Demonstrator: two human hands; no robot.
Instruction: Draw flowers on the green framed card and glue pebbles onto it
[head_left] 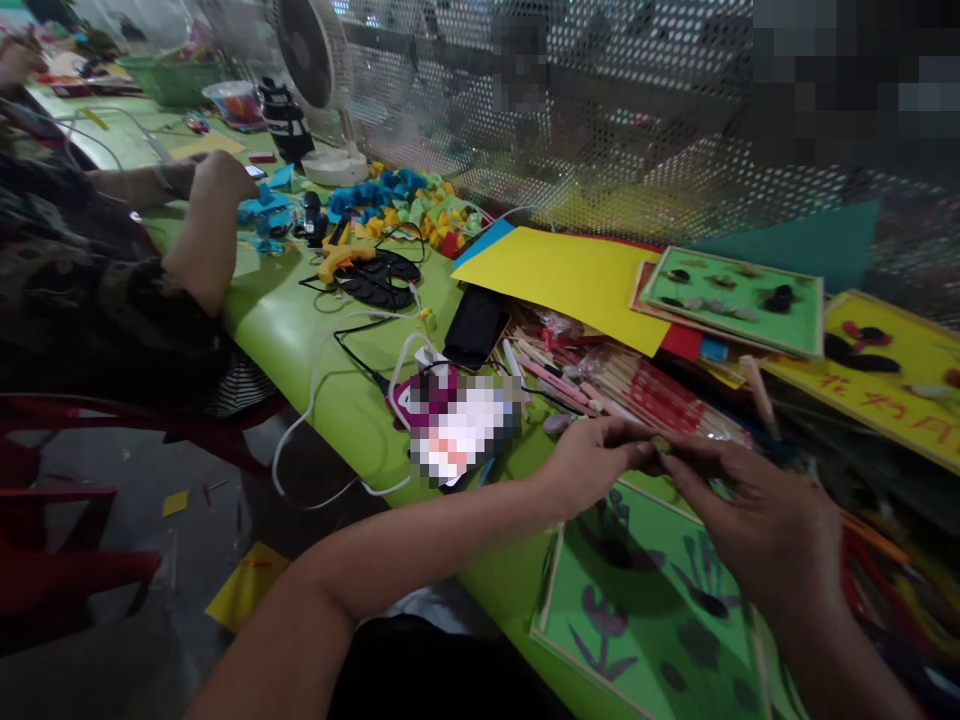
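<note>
My left hand (592,465) and my right hand (757,510) meet fingertip to fingertip over the near part of the table. Both are closed in a pinch around a small olive-coloured piece (661,444); its kind is too small to make out. Below them lies a green picture board (686,655) with a pale wooden frame. Purple tulip-like flowers, leaves and dark raised pieces show on it, partly in the shadow of my hands. A lit phone (465,430), its screen blurred out, rests left of my left hand.
Behind my hands lie wooden sticks (615,385), yellow card (562,280) and another framed green picture (739,300). A glue gun (349,262), cables and a white fan (334,165) stand farther left. A co-worker's arm (214,220) rests on the table. Perforated metal runs along the back.
</note>
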